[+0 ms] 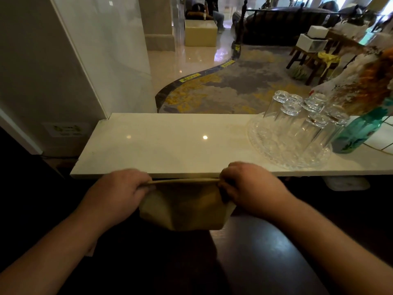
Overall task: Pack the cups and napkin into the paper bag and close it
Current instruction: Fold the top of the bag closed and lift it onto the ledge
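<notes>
Just below the near edge of the pale stone table, a brown paper bag hangs in front of the person, held by its top at both ends. The left hand has its fingers curled tight around the left end of the bag's upper edge, and the right hand pinches the right end the same way, so the top edge runs straight and flattened between them, close under the table's near edge. The bag's body bulges and creases below the grip; what is inside it cannot be seen. At the right end of the table stands a clear glass tray carrying a cluster of upturned drinking glasses, and just beside it, at the far right, a teal bottle. The middle and left of the table show only light reflections.
</notes>
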`<state>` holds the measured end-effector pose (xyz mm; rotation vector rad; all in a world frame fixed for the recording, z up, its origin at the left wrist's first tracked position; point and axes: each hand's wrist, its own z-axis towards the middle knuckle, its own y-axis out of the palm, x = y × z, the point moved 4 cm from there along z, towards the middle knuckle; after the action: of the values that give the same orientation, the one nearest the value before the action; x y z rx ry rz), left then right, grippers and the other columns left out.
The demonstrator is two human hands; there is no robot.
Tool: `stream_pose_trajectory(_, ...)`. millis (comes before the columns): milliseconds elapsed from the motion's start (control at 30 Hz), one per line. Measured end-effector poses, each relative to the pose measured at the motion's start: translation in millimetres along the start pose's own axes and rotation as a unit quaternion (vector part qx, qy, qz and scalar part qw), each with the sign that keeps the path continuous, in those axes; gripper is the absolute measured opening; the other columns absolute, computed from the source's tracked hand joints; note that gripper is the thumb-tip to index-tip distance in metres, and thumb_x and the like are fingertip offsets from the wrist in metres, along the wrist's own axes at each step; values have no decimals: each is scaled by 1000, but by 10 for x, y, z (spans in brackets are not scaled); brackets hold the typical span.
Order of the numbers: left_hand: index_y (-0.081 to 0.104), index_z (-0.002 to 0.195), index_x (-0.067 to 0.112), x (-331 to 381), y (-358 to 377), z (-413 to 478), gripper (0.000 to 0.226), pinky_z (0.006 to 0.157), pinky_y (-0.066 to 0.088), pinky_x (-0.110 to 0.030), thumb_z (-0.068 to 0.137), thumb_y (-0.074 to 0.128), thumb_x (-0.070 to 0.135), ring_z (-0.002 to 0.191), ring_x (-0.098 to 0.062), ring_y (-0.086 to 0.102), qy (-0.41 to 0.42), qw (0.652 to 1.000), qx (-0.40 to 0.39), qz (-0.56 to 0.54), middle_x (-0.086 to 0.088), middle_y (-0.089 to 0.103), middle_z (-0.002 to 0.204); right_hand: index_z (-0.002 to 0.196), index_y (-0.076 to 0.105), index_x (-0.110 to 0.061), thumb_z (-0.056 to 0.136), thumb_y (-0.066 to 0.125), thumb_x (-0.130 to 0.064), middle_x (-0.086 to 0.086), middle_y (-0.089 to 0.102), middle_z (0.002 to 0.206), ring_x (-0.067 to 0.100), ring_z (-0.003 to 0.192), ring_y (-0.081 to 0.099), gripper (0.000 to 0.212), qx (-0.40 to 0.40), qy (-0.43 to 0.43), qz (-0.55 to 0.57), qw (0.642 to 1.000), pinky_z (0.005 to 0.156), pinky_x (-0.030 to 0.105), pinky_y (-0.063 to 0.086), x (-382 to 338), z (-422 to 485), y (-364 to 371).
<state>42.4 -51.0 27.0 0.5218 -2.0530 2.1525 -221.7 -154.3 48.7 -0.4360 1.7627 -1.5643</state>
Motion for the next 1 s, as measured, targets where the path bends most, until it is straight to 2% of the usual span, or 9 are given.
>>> stream_pose_trajectory(133, 78, 86, 26, 285, -605, 264, 16, 73, 52, -39, 96, 72, 36, 85, -26, 65, 26, 998, 57, 10, 6, 70, 84, 86, 73, -27, 94, 61, -34, -7, 64, 86, 15, 78, 60, 17, 21, -3, -41, 999, 69, 34, 51, -49, 218, -763)
stream_pose_trajectory(233, 67, 72, 32, 390, -967, 583, 25, 69, 50, -39, 96, 72, 41, 77, -27, 60, 30, 996, 77, 12, 10, 59, 68, 98, 75, -25, 96, 61, -34, -2, 69, 89, 18, 81, 63, 16, 34, 12, -68, 997, 71, 35, 53, -23, 466, -1207)
stream_pose_trajectory(333, 59, 67, 37, 478, -1208, 879, 31, 71, 53, -40, 96, 68, 46, 79, -26, 61, 36, 996, 84, 19, 12, 60, 70, 99, 74, -23, 96, 62, -34, -4, 66, 84, 11, 74, 59, 16, 37, 32, -69, 996, 60, 26, 44, 76, 714, -1459)
stream_pose_trajectory(467, 64, 79, 37, 561, -1279, 1103, 20, 68, 46, -36, 98, 69, 41, 82, -27, 61, 33, 996, 82, 13, 8, 62, 74, 100, 72, -24, 96, 62, -35, -6, 64, 84, 10, 75, 59, 15, 28, 59, -39, 997, 61, 29, 44, 209, 924, -1519)
stream_pose_trajectory(600, 74, 91, 25, 476, -1090, 1258, 16, 62, 40, -35, 99, 68, 38, 83, -28, 60, 0, 997, 75, 22, 2, 61, 77, 106, 73, -21, 97, 60, -34, -2, 65, 89, 17, 82, 61, 21, 27, 66, -79, 994, 71, 34, 49, 288, 1091, -1315)
stream_pose_trajectory(667, 72, 91, 26, 411, -966, 1311, 15, 63, 41, -35, 99, 67, 38, 84, -29, 61, -17, 996, 90, 8, 0, 62, 80, 108, 72, -20, 98, 58, -33, 0, 64, 91, 20, 85, 60, 22, 34, 68, -80, 994, 71, 34, 48, 327, 1163, -1209)
stream_pose_trajectory(767, 67, 97, 23, 390, -849, 1374, 13, 68, 43, -37, 100, 65, 36, 89, -32, 61, -32, 992, 124, 2, -7, 66, 96, 109, 69, -20, 98, 54, -31, 0, 61, 91, 23, 87, 61, 21, 72, 73, -66, 993, 69, 33, 45, 338, 1241, -1129)
stream_pose_trajectory(867, 63, 109, 19, 429, -817, 1445, 18, 72, 43, -38, 101, 63, 35, 88, -30, 57, -37, 991, 129, 24, -11, 63, 109, 107, 66, -20, 96, 51, -30, -1, 56, 92, 22, 84, 56, 21, 113, 66, -66, 989, 68, 33, 43, 366, 1308, -1096)
stream_pose_trajectory(1000, 60, 118, 22, 475, -836, 1473, 32, 73, 49, -39, 96, 64, 46, 88, -28, 56, -54, 993, 89, 62, -11, 62, 116, 103, 63, -22, 94, 52, -37, -2, 55, 90, 25, 89, 61, 21, 96, 63, -86, 990, 66, 34, 44, 393, 1325, -1054)
